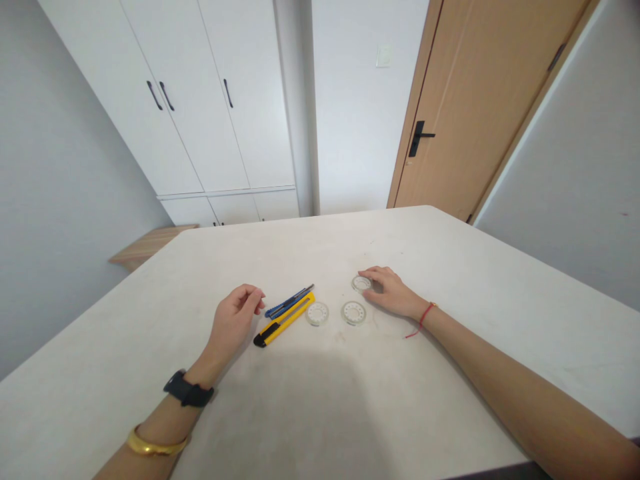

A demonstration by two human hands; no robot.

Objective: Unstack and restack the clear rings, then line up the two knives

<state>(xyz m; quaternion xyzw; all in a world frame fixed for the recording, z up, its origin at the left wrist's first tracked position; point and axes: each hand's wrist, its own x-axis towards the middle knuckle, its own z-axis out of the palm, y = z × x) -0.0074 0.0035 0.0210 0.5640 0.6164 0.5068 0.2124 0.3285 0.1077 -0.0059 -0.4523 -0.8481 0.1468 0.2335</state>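
the person's left hand (233, 321) is curling loosely, pinching nothing, just beside a blue utility knife (289, 302) and a yellow utility knife (284, 320) lying toward the front edge of the white tabletop (450, 280). the right hand (393, 292) is lying open, its fingers (373, 272) spread over a clear perforated disc (361, 284) without any visible pinch, while a second disc (353, 313) and a third disc (317, 313) are sitting between it and the knives.

Bright even light, soft shadow (300, 420) on the table (500, 320), edges warped
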